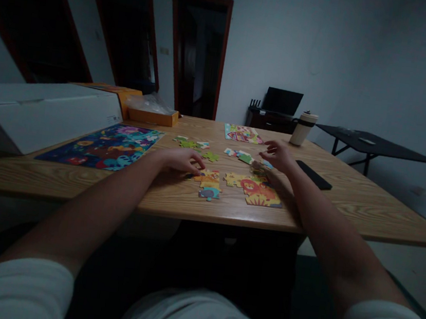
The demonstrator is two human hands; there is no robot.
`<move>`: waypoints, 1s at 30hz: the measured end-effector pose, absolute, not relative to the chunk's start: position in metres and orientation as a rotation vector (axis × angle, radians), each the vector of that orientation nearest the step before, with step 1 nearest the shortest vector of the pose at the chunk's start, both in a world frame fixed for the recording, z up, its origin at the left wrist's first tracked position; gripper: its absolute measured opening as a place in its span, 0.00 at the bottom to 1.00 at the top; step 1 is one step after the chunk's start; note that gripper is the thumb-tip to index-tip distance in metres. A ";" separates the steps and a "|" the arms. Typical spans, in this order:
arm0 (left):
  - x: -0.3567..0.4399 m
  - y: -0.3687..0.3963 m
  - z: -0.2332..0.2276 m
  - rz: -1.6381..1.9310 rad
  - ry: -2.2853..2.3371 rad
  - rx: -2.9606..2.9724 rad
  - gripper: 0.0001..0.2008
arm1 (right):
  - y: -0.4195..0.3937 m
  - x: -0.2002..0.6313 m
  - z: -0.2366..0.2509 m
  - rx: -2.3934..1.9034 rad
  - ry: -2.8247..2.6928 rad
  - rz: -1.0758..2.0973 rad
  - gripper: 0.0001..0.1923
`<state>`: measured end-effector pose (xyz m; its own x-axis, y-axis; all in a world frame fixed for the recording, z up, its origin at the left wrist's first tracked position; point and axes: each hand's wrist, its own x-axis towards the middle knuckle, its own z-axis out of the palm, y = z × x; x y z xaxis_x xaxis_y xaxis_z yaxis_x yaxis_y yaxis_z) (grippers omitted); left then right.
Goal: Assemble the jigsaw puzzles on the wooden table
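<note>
1. Across the wooden table (347,207), largest item first: a white box (43,113) sits at the far left edge.
2. Right of the white box lies a finished blue puzzle (109,146).
3. Further right, near the front edge, lies a joined lion section (259,191).
4. Between the blue puzzle and the lion section, the left hand (180,159) rests flat, fingers together, touching a small joined cluster (208,182).
5. Just behind the lion section, the right hand (277,156) hovers, fingers spread, over loose pieces (245,157); whether it holds one, I cannot tell.
</note>
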<state>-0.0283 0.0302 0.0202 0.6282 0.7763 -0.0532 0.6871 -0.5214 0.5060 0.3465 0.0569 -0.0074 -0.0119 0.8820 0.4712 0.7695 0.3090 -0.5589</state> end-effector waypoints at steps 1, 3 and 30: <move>-0.025 0.029 0.020 0.279 1.157 2.351 0.20 | 0.052 0.338 -0.001 -1.422 -1.780 0.209 0.24; -0.014 0.027 0.019 0.439 1.138 2.251 0.23 | 0.037 0.314 0.011 -1.296 -1.783 0.253 0.23; 0.020 0.009 0.011 0.877 0.832 1.908 0.14 | -0.005 0.250 -0.002 -0.934 -2.014 0.815 0.25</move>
